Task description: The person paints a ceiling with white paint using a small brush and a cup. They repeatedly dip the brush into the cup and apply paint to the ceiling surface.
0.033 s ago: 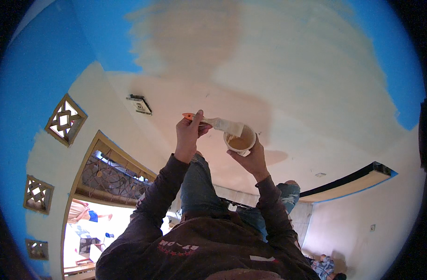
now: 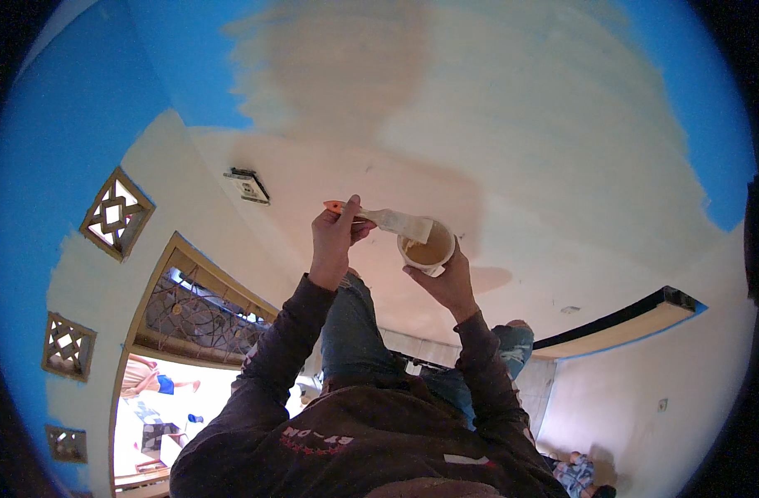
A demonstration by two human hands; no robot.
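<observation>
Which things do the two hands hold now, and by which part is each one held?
The left hand holds the brush by its handle; the right hand holds the cup by its outer side.

— What carries the brush [image 2: 383, 218] and the cup [image 2: 430, 268]?

— The person's hands. The left hand [image 2: 331, 241] pinches the brush by its handle, and the right hand [image 2: 448, 286] grips the cup's side.

— And inside the cup?

— Tan paint [image 2: 431, 251]. The bristles reach over the rim; whether they touch it, I can't tell.

— Is there a shelf?

— A long ledge [image 2: 624, 329] juts from the wall [image 2: 645, 386] at right, black and pale, with blue along its lower edge.
</observation>
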